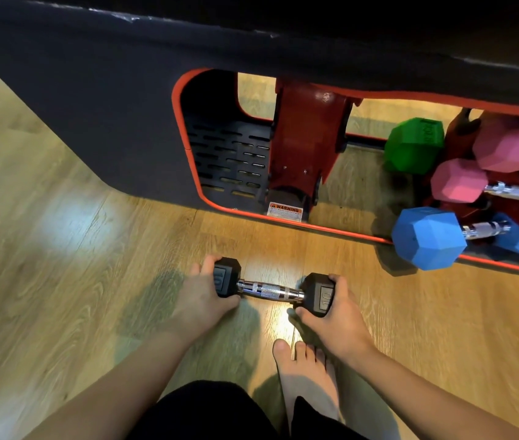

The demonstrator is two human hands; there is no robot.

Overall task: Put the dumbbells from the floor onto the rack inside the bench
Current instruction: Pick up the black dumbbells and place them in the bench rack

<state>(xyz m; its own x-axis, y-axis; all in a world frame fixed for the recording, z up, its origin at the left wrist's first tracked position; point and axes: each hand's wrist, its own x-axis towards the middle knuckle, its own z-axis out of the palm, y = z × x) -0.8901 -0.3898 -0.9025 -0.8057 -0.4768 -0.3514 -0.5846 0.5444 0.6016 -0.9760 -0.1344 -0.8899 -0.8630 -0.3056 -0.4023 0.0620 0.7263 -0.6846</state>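
Observation:
A black hex dumbbell (pixel 270 290) marked 10, with a chrome handle, lies on the wooden floor in front of the bench. My left hand (pixel 202 296) wraps its left head and my right hand (pixel 337 315) wraps its right head. The dark bench (pixel 108 122) with a red-edged opening stands behind it. Inside the opening, at the right, a red rack (pixel 461 134) carries a blue dumbbell (pixel 429 238), two pink dumbbells (pixel 458 181) and a green dumbbell (pixel 413 144).
A red central support (pixel 305 144) with a warning label stands in the opening, beside a black slotted plate (pixel 229 157) on the left. My bare foot (pixel 305 379) rests on the floor just below the dumbbell. Wooden floor (pixel 61 265) spreads to the left.

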